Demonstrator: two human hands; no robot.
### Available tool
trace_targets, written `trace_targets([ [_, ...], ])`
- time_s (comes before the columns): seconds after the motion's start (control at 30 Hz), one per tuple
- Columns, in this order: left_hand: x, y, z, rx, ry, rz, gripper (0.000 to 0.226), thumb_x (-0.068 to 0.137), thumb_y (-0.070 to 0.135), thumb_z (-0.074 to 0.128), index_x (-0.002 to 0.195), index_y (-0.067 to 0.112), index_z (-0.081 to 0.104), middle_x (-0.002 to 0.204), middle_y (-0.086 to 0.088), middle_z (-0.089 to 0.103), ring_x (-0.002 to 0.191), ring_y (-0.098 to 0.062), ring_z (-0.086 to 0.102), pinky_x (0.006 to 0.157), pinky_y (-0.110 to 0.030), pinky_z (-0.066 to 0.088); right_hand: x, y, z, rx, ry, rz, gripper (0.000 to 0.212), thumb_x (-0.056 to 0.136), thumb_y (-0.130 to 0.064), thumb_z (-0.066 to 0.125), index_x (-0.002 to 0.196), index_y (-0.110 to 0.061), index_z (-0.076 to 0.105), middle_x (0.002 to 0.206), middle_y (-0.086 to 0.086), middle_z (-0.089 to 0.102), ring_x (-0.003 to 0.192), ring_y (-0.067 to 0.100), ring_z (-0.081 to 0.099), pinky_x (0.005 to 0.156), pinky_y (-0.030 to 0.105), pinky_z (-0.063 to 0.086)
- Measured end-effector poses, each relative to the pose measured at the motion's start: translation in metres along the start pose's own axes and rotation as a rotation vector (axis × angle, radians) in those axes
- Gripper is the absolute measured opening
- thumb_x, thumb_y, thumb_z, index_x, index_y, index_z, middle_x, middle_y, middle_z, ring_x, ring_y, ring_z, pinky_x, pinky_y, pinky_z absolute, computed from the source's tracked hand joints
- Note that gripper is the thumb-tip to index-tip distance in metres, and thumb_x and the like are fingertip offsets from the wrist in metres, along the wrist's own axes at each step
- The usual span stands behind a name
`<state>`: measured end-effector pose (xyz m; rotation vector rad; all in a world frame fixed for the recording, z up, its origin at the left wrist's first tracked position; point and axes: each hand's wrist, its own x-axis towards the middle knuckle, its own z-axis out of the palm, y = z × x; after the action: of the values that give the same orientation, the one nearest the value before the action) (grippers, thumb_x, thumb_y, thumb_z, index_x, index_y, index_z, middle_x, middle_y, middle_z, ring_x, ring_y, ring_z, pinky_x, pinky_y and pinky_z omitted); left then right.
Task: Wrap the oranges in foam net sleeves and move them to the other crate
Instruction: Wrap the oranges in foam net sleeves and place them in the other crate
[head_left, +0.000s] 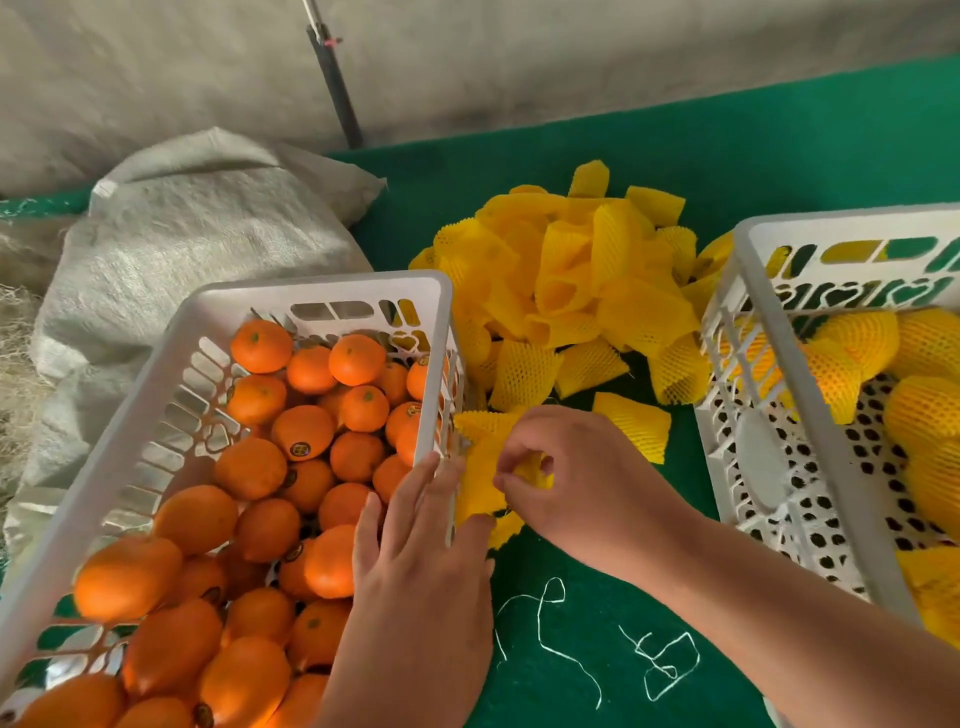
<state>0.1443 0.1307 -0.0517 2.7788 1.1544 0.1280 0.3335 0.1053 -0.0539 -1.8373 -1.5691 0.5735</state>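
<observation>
As we look down over a green table surface (597, 649), we see two white plastic crates with slotted walls. We call the one on our left the left crate (311, 296); it is heaped with bare oranges (249, 467), too many and too overlapped for an exact count, though well over thirty show. Their skins are smooth and bright orange, and several carry a small dark round sticker. We call the other the right crate (769, 441); it stands well apart across the table and holds wrapped oranges (930, 343), about six or seven in view, each covered in yellow foam mesh.

Between the two crates lies a loose pile of foam net sleeves (571, 280), yellow, soft and open-ended, again too jumbled to count.

We see two bare hands. Our left hand (421, 561) lies with straight, spread fingers over the near right corner of the left crate, its fingertips touching a single yellow sleeve (480, 493) that sits just beside that crate's wall. Our right hand (566, 483) curls its thumb and fingers into that same sleeve, pinching its mesh. No orange is in either hand.

Two tangles of white string (665, 665) lie on the green surface near us. Behind the left crate sits one pale woven sack (182, 249), and a dark pole (337, 88) leans against the grey backdrop.
</observation>
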Motion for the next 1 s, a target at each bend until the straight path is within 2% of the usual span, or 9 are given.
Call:
trace_targets([
  [0.1,0.001,-0.002,0.006,0.057,0.006,-0.031,0.051,0.068,0.034,0.085,0.116,0.02,0.074,0.142,-0.007,0.06,0.145,-0.029,0.043,0.104,-0.071,0.042,-0.004,0.001,-0.001,0.014,-0.057,-0.029,0.017,0.093,-0.019,0.071,0.1,-0.035,0.07,0.106,-0.023,0.055,0.098,-0.001,0.056,0.077,0.018,0.048],
  [0.17,0.002,-0.002,0.004,0.044,0.015,-0.056,0.052,0.069,0.039,0.077,0.118,0.021,0.073,0.138,-0.001,0.063,0.145,-0.024,0.041,0.11,-0.068,0.038,-0.007,0.002,-0.002,-0.014,-0.085,-0.027,0.025,0.093,-0.013,0.069,0.1,-0.037,0.068,0.111,-0.026,0.045,0.1,-0.002,0.053,0.073,0.021,0.047],
  [0.27,0.004,-0.004,0.005,-0.008,0.05,-0.065,0.051,0.068,0.042,0.071,0.115,0.023,0.075,0.133,0.005,0.066,0.143,-0.02,0.043,0.111,-0.061,0.036,-0.006,0.005,-0.001,-0.08,-0.063,-0.012,0.033,0.089,-0.006,0.068,0.1,-0.037,0.07,0.121,-0.02,0.035,0.103,-0.001,0.051,0.069,0.022,0.048],
  [0.47,0.005,-0.005,0.003,-0.082,0.043,-0.056,0.058,0.068,0.049,0.073,0.118,0.02,0.076,0.132,0.006,0.066,0.14,-0.023,0.049,0.098,-0.059,0.053,-0.003,0.015,-0.001,-0.174,-0.184,0.012,0.042,0.093,-0.002,0.06,0.114,-0.035,0.075,0.134,-0.019,0.035,0.102,-0.004,0.044,0.07,0.006,0.038],
  [0.57,0.005,-0.007,0.002,-0.07,0.031,-0.019,0.055,0.07,0.053,0.073,0.116,0.023,0.077,0.13,0.006,0.068,0.14,-0.026,0.05,0.096,-0.057,0.054,-0.003,0.016,0.002,-0.181,-0.221,0.013,0.047,0.093,-0.003,0.058,0.126,-0.034,0.071,0.136,-0.02,0.041,0.106,-0.007,0.04,0.074,0.001,0.034],
  [0.63,0.005,-0.008,0.003,-0.071,0.038,0.012,0.047,0.071,0.051,0.073,0.11,0.027,0.079,0.13,0.005,0.068,0.141,-0.027,0.049,0.095,-0.057,0.054,-0.003,0.017,0.001,-0.152,-0.207,0.026,0.05,0.09,-0.002,0.06,0.129,-0.032,0.068,0.132,-0.022,0.043,0.103,-0.009,0.044,0.076,0.001,0.036],
  [0.77,0.004,-0.011,0.006,-0.071,0.056,0.027,0.033,0.078,0.054,0.064,0.099,0.034,0.079,0.13,0.006,0.068,0.144,-0.026,0.044,0.092,-0.056,0.054,-0.003,0.017,-0.003,-0.108,-0.193,0.048,0.05,0.086,0.0,0.064,0.127,-0.03,0.065,0.124,-0.024,0.041,0.1,-0.01,0.049,0.071,0.009,0.043],
  [0.87,0.007,-0.011,0.007,-0.078,0.089,0.037,0.035,0.078,0.055,0.057,0.095,0.033,0.078,0.118,0.01,0.071,0.143,-0.023,0.041,0.089,-0.055,0.057,-0.003,0.018,-0.005,-0.127,-0.201,0.057,0.051,0.085,-0.003,0.065,0.127,-0.031,0.062,0.124,-0.022,0.039,0.096,-0.005,0.051,0.066,0.014,0.044],
  [1.0,0.01,-0.013,0.008,-0.082,0.131,0.059,0.034,0.077,0.053,0.057,0.089,0.031,0.078,0.102,0.014,0.072,0.139,-0.022,0.043,0.089,-0.052,0.056,-0.003,0.021,-0.007,-0.15,-0.222,0.089,0.057,0.085,-0.005,0.063,0.132,-0.035,0.058,0.123,-0.022,0.032,0.091,-0.009,0.05,0.066,0.013,0.042],
])
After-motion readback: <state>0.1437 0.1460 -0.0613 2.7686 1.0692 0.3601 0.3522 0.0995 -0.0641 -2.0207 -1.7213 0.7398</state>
